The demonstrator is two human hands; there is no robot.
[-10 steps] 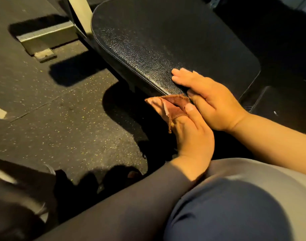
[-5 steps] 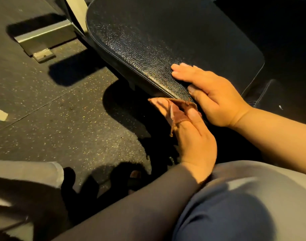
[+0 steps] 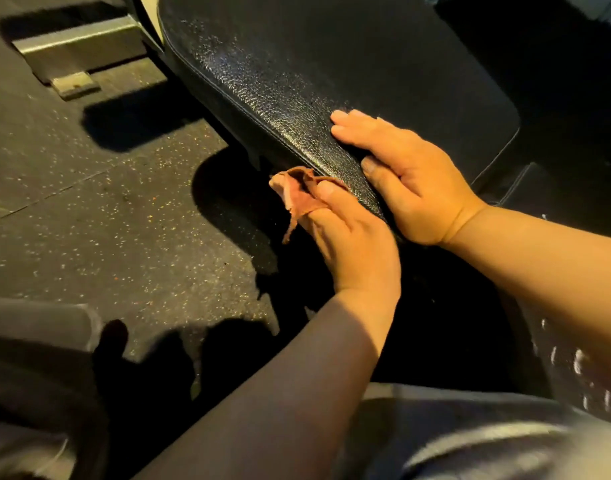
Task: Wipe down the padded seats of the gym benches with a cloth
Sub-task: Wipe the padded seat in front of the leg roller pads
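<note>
Left hand (image 3: 349, 237) grips brown cloth (image 3: 299, 194), pressed to padded seat's (image 3: 297, 64) near-left edge. Right hand (image 3: 406, 174) just right of cloth, fingers flat on seat top, thumb hooked over edge, grasping nothing. Speckled floor (image 3: 106, 202) on left.

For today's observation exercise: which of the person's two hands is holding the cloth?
The left hand, in the dark sleeve, pinches the brown cloth at the seat pad's edge; the bare-armed right hand rests on the pad, holding no cloth.
</note>
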